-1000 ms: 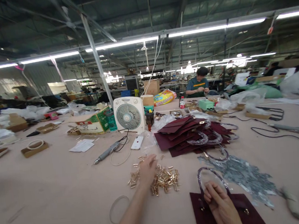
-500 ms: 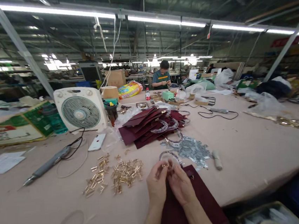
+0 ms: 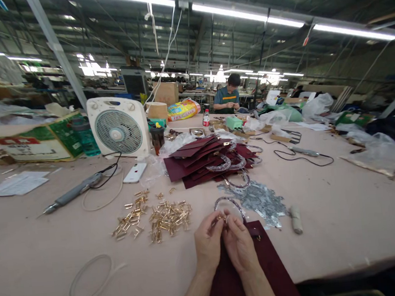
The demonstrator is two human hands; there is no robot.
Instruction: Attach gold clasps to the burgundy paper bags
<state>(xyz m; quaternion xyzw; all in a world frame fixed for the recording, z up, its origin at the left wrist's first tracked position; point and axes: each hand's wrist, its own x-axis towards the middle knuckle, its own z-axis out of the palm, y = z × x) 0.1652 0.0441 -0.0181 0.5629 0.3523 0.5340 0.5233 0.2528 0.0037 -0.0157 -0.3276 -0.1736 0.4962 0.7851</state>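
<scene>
My left hand [image 3: 209, 243] and my right hand [image 3: 239, 245] are pressed together over a dark red bag panel [image 3: 265, 271] at the table's near edge. Both pinch a small gold metal fitting [image 3: 221, 219] at the base of the panel's plastic-wrapped handle [image 3: 228, 204]. A loose heap of gold fittings [image 3: 167, 217] lies just left of my hands. Behind it rises a stack of dark red bag panels [image 3: 206, 163] with wrapped handles. Grey foil scraps [image 3: 258, 200] are scattered to the right of the handle.
A white fan [image 3: 118, 126], a white phone [image 3: 135, 172], a grey corded tool [image 3: 71, 194] and a green carton [image 3: 39, 143] stand at the left. A loose cord loop [image 3: 87, 279] lies near left. A person in green [image 3: 227, 99] works at the far end.
My left hand left the heap of gold fittings and joined my right hand at the bag handle. The view swung right, then drifted slightly back left; the hands have barely moved since half a second ago.
</scene>
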